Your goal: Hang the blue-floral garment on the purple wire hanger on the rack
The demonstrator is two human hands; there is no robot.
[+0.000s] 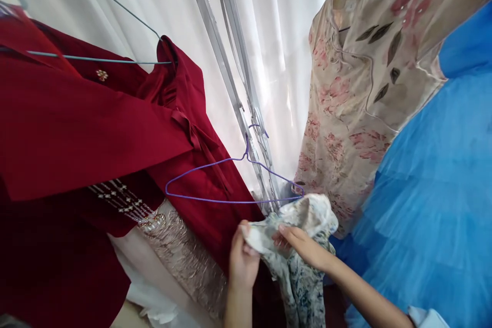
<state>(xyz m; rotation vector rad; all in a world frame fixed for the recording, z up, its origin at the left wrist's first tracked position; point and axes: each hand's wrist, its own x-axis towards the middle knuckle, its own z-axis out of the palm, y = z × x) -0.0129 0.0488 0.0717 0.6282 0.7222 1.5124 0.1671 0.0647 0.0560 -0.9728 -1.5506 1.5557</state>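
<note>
A white garment with a blue-green floral print (305, 277) hangs down from my hands at the bottom middle. My left hand (244, 256) pinches its white edge between thumb and fingers. My right hand (302, 246) grips the cloth near the opening, its fingertips partly hidden in the folds. Just above is a purple wire hanger (215, 200), its hook up against a metal stand. The hanger's right end meets the top of the garment; whether it is inside the cloth I cannot tell.
Dark red dresses (96, 118) hang at left, one on a light blue hanger (115, 60). A grey metal stand (219, 46) rises before a white curtain (277, 20). At right hang a beige floral dress (342, 107) and a blue ruffled dress (430, 189).
</note>
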